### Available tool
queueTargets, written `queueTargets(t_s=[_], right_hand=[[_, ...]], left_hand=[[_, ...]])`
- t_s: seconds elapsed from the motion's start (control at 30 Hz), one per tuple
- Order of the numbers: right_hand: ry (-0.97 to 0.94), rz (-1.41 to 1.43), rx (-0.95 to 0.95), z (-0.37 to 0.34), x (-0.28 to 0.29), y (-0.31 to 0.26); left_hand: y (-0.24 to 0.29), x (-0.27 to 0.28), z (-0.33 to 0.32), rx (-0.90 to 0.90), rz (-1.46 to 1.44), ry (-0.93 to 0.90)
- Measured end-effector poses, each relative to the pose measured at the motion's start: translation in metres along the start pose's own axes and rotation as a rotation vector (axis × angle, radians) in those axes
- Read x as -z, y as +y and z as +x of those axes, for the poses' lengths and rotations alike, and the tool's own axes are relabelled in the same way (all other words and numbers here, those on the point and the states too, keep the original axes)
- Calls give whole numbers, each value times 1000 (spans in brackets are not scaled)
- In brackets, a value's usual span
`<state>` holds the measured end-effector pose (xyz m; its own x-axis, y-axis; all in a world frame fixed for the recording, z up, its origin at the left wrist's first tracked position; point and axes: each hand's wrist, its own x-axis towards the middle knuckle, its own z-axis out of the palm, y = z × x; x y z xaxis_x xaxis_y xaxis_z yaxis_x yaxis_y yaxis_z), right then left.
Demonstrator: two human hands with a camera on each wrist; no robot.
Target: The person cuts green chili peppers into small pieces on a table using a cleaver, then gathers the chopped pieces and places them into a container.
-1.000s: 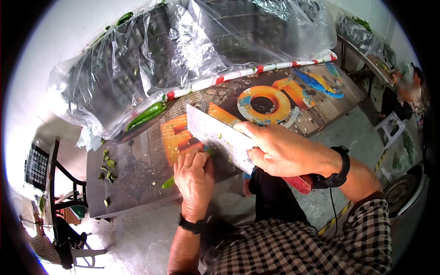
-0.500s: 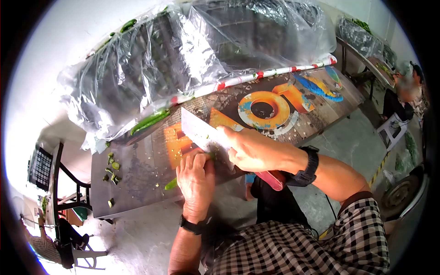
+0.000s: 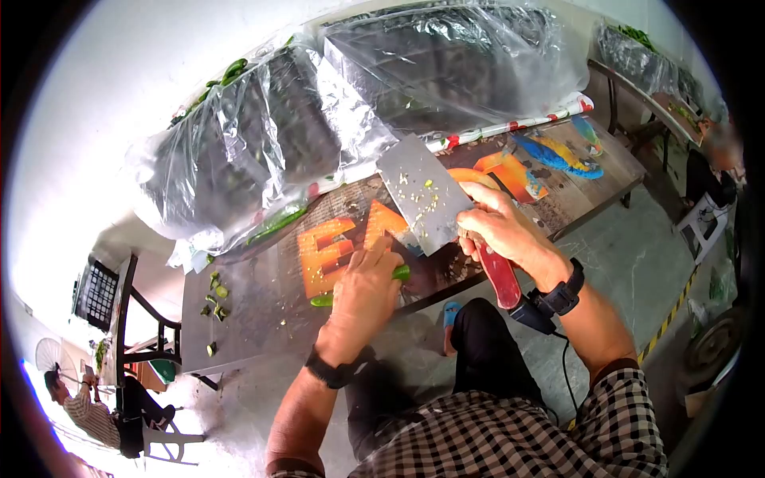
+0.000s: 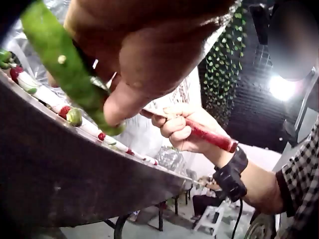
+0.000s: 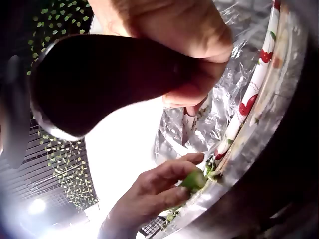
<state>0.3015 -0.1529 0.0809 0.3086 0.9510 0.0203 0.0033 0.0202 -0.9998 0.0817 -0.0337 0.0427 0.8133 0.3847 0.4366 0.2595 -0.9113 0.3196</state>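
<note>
My left hand (image 3: 360, 296) holds a long green pepper (image 3: 401, 272), whose two ends stick out on either side of the fingers. Up close in the left wrist view, the thumb presses along the pepper (image 4: 57, 62), and a pale seed clings to its skin. My right hand (image 3: 510, 229) grips a cleaver (image 3: 421, 191) by its red handle. Its broad blade is raised over the table, to the right of the left hand, with pale seeds and green bits stuck to its face. Another green pepper (image 3: 277, 225) lies by the plastic sheet.
Several cut green stem ends (image 3: 215, 295) are scattered on the left of the printed table (image 3: 247, 338). Clear plastic sheeting (image 3: 462, 80) covers a large dark mass along the back. A seated person (image 3: 92, 410) is at the lower left; another person sits at the far right.
The cleaver has moved away from the left hand, and its blade has turned to show its face. My left hand has shifted right with the pepper, more of which now shows. The head view has shifted slightly.
</note>
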Motion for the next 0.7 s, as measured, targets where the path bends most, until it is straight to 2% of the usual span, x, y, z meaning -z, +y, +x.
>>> queueTargets(t_s=[0.1, 0.17, 0.3, 0.4, 0.47, 0.53, 0.57, 0.6, 0.7], right_hand=[[13, 12, -63, -4, 3, -2], [0, -10, -20, -3, 8, 5], [-43, -84, 15, -4, 10, 9], [-58, -97, -28, -11, 7, 4], [-77, -111, -48, -15, 6, 3], [-80, -100, -56, -16, 4, 6], [-82, -96, -60, -16, 2, 8], [-85, -94, -67, -15, 1, 11], [-111, -111, -64, -12, -8, 9]], left_hand=[[-13, -1, 12, -6, -9, -149], [-19, 13, 15, 48, -17, -282], [-38, 16, 11, 31, 44, -292], [-58, 50, 2, 218, 89, -318], [-96, 76, -22, 125, 22, -211], [-148, 99, -53, 320, 258, -269], [-156, 110, -64, 348, 336, -206], [-160, 123, -68, 461, 413, -251], [-193, 147, -87, 477, 436, -168]])
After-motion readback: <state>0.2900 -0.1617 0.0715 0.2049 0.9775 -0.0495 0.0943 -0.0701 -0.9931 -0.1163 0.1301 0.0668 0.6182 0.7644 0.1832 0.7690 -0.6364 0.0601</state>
